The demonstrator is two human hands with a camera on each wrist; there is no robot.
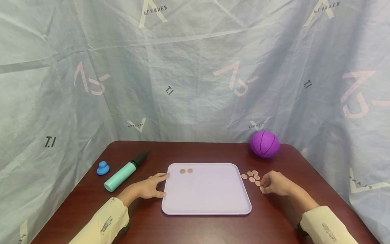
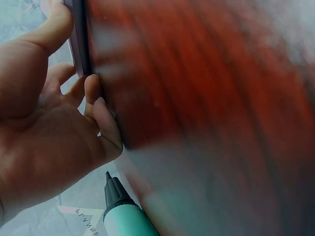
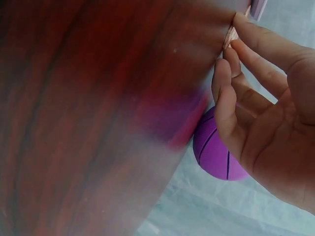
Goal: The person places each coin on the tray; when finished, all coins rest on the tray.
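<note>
Coins (image 1: 252,179) lie loosely clustered on the red-brown bench (image 1: 207,228), just right of the pale tray (image 1: 207,195); two more coins (image 1: 190,170) sit near its far left corner. I see the right hand (image 1: 276,183) with its fingers narrowed at the nearest coin (image 1: 261,188), though I cannot tell whether they pinch it. The left hand (image 1: 149,187), fingers wide, touches the tray's left edge, probably to steady it. Printed grey cloth (image 1: 195,101) hangs behind.

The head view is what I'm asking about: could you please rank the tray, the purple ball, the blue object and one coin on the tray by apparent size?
1. Tray
2. Purple ball
3. Blue object
4. Coin; the tray's two look alike.
</note>
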